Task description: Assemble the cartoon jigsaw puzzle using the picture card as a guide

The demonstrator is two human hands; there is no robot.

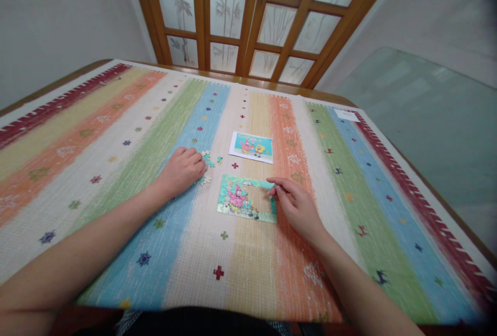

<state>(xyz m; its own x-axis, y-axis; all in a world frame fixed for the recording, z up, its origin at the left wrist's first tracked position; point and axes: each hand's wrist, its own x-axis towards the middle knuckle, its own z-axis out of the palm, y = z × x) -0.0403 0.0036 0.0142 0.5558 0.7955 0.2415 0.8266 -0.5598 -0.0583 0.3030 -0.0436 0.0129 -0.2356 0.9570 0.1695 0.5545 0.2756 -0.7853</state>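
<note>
A partly assembled jigsaw puzzle [235,200] lies flat on the table, showing a pink starfish figure on its left and a gap in its right half where the tablecloth shows through. My right hand [297,206] is over the puzzle's right edge, index finger stretched out and the other fingers bent apart from it; I see no piece in it. Left of the puzzle, my left hand [181,170] rests with curled fingers beside loose puzzle pieces [208,159]. Its fingertips are hidden, so what they hold cannot be made out.
Behind the puzzle lies a printed reference picture [253,147] of the cartoon scene. A striped tablecloth [202,253] covers the table. At the far right is a white paper slip [347,115]. Wooden glass-paned doors [240,20] stand beyond the table's far edge.
</note>
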